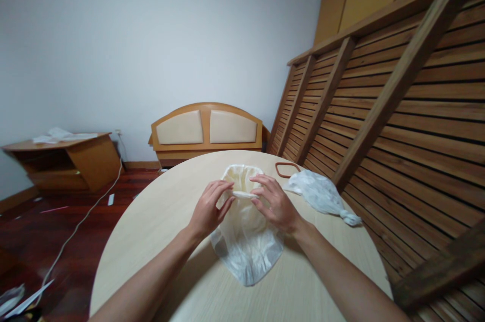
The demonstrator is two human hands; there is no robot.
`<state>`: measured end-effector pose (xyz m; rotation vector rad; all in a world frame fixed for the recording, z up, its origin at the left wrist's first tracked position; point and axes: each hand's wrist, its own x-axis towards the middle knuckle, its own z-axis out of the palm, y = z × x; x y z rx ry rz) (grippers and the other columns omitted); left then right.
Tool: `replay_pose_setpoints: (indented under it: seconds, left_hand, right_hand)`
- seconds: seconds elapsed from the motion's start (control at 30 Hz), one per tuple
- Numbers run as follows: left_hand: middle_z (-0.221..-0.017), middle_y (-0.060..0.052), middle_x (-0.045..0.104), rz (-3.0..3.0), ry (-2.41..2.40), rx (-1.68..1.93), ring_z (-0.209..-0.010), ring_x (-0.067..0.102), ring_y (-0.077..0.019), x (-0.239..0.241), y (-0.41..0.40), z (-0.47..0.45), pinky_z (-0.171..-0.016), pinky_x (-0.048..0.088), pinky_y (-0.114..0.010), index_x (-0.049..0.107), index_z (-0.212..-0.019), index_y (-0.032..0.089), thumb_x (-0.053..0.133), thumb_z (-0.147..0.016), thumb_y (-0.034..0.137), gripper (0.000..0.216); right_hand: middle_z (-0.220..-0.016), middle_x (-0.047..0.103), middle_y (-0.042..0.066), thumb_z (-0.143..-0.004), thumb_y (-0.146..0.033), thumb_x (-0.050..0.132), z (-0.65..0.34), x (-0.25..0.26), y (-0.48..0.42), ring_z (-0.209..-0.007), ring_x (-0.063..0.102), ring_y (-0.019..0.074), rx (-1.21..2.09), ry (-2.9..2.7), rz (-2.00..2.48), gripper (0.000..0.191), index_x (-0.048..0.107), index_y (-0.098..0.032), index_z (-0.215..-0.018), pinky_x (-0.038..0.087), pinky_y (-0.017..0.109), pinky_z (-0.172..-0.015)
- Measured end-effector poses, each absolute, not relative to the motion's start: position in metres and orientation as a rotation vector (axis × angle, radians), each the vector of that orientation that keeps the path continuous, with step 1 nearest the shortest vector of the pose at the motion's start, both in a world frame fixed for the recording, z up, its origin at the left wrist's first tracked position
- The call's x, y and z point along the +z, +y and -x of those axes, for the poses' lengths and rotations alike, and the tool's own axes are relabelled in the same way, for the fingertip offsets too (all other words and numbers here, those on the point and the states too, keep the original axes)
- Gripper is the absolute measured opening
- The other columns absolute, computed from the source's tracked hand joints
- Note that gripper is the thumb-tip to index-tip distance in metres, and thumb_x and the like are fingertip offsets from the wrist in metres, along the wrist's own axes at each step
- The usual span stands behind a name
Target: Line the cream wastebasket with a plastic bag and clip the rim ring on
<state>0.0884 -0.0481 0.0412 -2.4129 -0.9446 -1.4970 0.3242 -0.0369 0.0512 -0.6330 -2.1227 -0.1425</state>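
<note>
A thin, whitish bag (248, 241) stands over the round table, its mouth gaping upward and its lower end tapering toward me. The near edge of the mouth is rolled or folded into a thick band. My left hand (212, 205) pinches that band at its left end, thumb below and fingers above. On the right side, my right hand (276, 203) has its fingers curled over the rim with the thumb underneath. The cream-coloured inside shows between both hands. Just beyond my right hand lie a brown rounded rectangular frame (287, 170) and a knotted white plastic bag (322, 193).
The pale round table (151, 241) fills the foreground. Behind it stands a headboard (206, 147) against the wall. Wooden slatted panels (379, 125) lean along the right. A low cabinet (94, 160) with papers and a white cable (81, 221) are on the left.
</note>
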Motion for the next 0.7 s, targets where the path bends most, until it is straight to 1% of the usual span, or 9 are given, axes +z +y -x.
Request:
replay_pose_setpoints:
  seconds: [0.07, 0.13, 0.27, 0.33, 0.43, 0.53, 0.7]
  left_hand:
    - [-0.109, -0.01, 0.068, 2.417, -0.962, -1.531, -0.108, 0.063, -0.0236, 0.041, -0.049, -0.087, -0.095, 0.053, -0.042, 0.057, -0.121, 0.022, 0.058, -0.093, 0.02, 0.027]
    - [-0.109, -0.01, 0.068, 2.409, -0.966, -1.561, -0.109, 0.063, -0.0232, 0.041, -0.049, -0.086, -0.095, 0.053, -0.041, 0.058, -0.115, 0.021, 0.057, -0.093, 0.019, 0.022]
    - [-0.101, -0.008, 0.069, 2.415, -0.922, -1.558, -0.105, 0.063, -0.0222, 0.044, -0.05, -0.089, -0.094, 0.053, -0.041, 0.06, -0.106, 0.021, 0.057, -0.093, 0.018, 0.014]
    - [-0.098, -0.007, 0.07, 2.429, -0.907, -1.538, -0.103, 0.063, -0.0223, 0.046, -0.05, -0.091, -0.092, 0.053, -0.041, 0.062, -0.104, 0.021, 0.058, -0.093, 0.018, 0.012]
    - [-0.097, -0.007, 0.071, 2.434, -0.908, -1.527, -0.1, 0.063, -0.0228, 0.046, -0.05, -0.092, -0.091, 0.053, -0.042, 0.064, -0.104, 0.021, 0.059, -0.094, 0.02, 0.011]
    - [-0.095, -0.007, 0.072, 2.426, -0.893, -1.541, -0.1, 0.064, -0.0228, 0.045, -0.049, -0.091, -0.091, 0.054, -0.042, 0.064, -0.104, 0.021, 0.06, -0.094, 0.021, 0.011]
    - [-0.098, -0.008, 0.071, 2.407, -0.887, -1.564, -0.102, 0.065, -0.0216, 0.044, -0.047, -0.088, -0.09, 0.055, -0.039, 0.064, -0.103, 0.021, 0.06, -0.093, 0.019, 0.011]
  right_hand:
    - [-0.13, 0.061, 0.009, -0.095, -0.025, 0.056, -0.325, 0.051, -0.037, -0.128, 0.051, 0.0267, -0.154, -2.121, 0.632, 0.012, 0.064, -0.024, -0.103, 0.043, 0.052, -0.109]
    - [-0.13, 0.061, 0.009, -0.094, -0.026, 0.057, -0.324, 0.052, -0.039, -0.128, 0.051, 0.0269, -0.164, -2.112, 0.632, 0.014, 0.064, -0.024, -0.105, 0.043, 0.052, -0.109]
    - [-0.131, 0.06, 0.009, -0.093, -0.03, 0.06, -0.315, 0.055, -0.047, -0.128, 0.05, 0.0276, -0.178, -2.089, 0.654, 0.03, 0.062, -0.026, -0.123, 0.043, 0.053, -0.109]
    - [-0.131, 0.06, 0.008, -0.094, -0.029, 0.06, -0.309, 0.056, -0.05, -0.127, 0.051, 0.0271, -0.19, -2.084, 0.675, 0.033, 0.062, -0.029, -0.126, 0.043, 0.053, -0.108]
    - [-0.127, 0.063, 0.005, -0.095, -0.028, 0.06, -0.305, 0.054, -0.051, -0.124, 0.054, 0.0263, -0.213, -2.047, 0.699, 0.026, 0.068, -0.033, -0.119, 0.045, 0.053, -0.105]
    - [-0.122, 0.065, 0.005, -0.094, -0.027, 0.062, -0.307, 0.053, -0.049, -0.12, 0.056, 0.0263, -0.22, -2.004, 0.706, 0.019, 0.071, -0.031, -0.11, 0.046, 0.052, -0.103]
    - [-0.118, 0.067, 0.006, -0.093, -0.023, 0.058, -0.312, 0.054, -0.048, -0.117, 0.058, 0.0259, -0.22, -1.999, 0.679, 0.016, 0.068, -0.027, -0.104, 0.045, 0.052, -0.104]
